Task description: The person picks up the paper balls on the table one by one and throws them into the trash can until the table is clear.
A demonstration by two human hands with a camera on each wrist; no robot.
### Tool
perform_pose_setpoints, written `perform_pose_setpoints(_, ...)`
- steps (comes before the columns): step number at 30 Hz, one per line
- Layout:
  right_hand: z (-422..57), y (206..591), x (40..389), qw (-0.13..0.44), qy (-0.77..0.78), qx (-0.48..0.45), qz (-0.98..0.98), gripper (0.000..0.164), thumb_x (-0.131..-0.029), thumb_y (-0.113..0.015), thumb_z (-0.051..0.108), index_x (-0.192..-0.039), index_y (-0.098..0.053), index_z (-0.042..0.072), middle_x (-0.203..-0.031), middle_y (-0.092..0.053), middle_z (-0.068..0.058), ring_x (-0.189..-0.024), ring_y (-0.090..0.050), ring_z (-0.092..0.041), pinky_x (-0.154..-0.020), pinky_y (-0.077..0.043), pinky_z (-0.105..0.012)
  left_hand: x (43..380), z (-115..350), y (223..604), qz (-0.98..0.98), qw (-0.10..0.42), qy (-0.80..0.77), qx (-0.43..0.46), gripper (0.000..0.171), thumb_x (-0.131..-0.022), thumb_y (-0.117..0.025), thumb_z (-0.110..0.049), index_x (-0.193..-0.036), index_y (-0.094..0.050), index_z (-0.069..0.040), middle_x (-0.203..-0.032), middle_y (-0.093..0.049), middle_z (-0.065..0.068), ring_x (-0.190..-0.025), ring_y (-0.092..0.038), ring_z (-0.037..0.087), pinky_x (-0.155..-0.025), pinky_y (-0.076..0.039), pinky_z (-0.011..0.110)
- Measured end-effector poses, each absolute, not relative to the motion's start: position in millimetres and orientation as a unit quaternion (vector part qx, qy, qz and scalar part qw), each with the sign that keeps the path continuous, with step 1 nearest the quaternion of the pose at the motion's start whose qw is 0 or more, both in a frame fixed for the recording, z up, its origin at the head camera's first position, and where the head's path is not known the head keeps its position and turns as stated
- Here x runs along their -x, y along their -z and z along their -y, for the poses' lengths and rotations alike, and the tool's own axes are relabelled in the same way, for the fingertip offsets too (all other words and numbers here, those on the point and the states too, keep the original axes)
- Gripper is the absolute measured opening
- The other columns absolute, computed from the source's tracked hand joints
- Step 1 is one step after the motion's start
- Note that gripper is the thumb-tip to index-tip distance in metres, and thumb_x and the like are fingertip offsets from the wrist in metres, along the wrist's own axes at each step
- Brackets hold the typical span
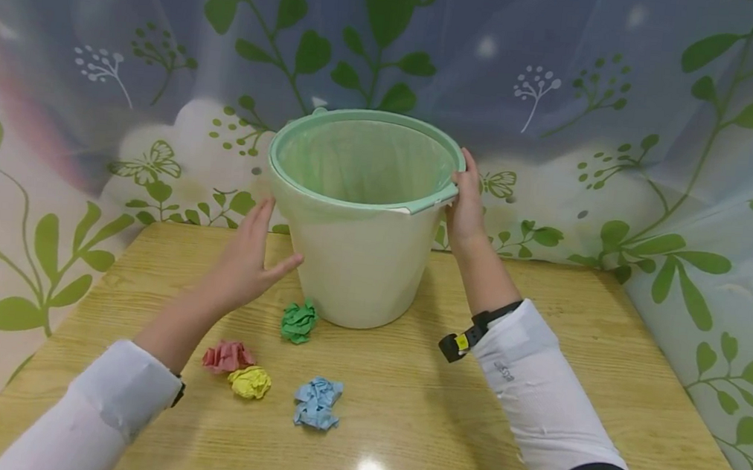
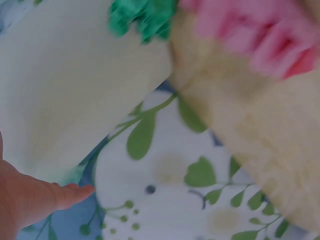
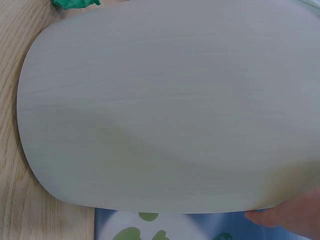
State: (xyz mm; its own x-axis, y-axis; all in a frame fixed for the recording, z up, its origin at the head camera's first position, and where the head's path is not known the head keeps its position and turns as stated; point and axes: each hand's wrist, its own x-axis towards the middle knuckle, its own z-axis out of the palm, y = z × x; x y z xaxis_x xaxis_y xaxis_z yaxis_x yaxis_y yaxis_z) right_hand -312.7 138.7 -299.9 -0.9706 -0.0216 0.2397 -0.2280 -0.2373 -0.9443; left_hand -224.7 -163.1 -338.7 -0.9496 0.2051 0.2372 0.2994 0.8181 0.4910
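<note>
Right hand point(image 1: 466, 205) grips the bucket point(image 1: 360, 263) rim — left hand point(image 1: 250, 254) open beside its wall. Best steadied from both sides, clear of the green paper ball point(image 1: 299, 321).

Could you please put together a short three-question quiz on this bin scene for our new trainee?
1. True or false: the right hand grips the green rim of the bin.
2. How many crumpled paper balls lie on the table?
3. Which ball lies nearest the bin: A the pink ball, B the green ball, C the blue ball, D the yellow ball?

Key: 1 true; 2 four; 3 B. The left hand is open beside the bin wall.
</note>
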Motion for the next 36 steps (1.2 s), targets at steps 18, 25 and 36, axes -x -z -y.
perform_pose_setpoints(18,-138.4,301.3,313.2,0.064,-0.776,-0.1,0.619,0.072,-0.088,-0.03,0.021,-0.156,-0.009,0.016,-0.16,-0.017,-0.004,-0.143,-0.022,-0.019,-0.118,-0.016,-0.045,206.7,153.6,409.1,0.971,-0.052,0.21,0.106,0.094,-0.091,-0.062,-0.047,-0.149,-0.016,0.01,-0.153,-0.019,0.033,-0.139,-0.024,0.05,-0.113,-0.026,0.059)
perform_pose_setpoints(25,-138.9,300.5,313.4,0.065,-0.776,-0.1,0.619,0.071,-0.088,-0.03,0.019,-0.156,-0.009,0.016,-0.16,-0.016,-0.004,-0.142,-0.022,-0.019,-0.118,-0.017,-0.046,207.4,148.6,421.1,0.97,-0.103,0.197,0.095,0.086,-0.092,-0.06,-0.047,-0.148,-0.025,0.007,-0.15,-0.026,0.033,-0.137,-0.027,0.051,-0.108,-0.032,0.062)
perform_pose_setpoints(36,-138.5,299.6,312.3,0.065,-0.777,-0.103,0.618,0.071,-0.089,-0.029,0.019,-0.156,-0.007,0.016,-0.16,-0.016,-0.005,-0.142,-0.023,-0.019,-0.118,-0.017,-0.045,208.6,140.7,431.7,0.974,-0.122,0.168,0.091,0.071,-0.092,-0.063,-0.041,-0.138,-0.039,0.007,-0.133,-0.045,0.032,-0.12,-0.047,0.05,-0.098,-0.045,0.056)
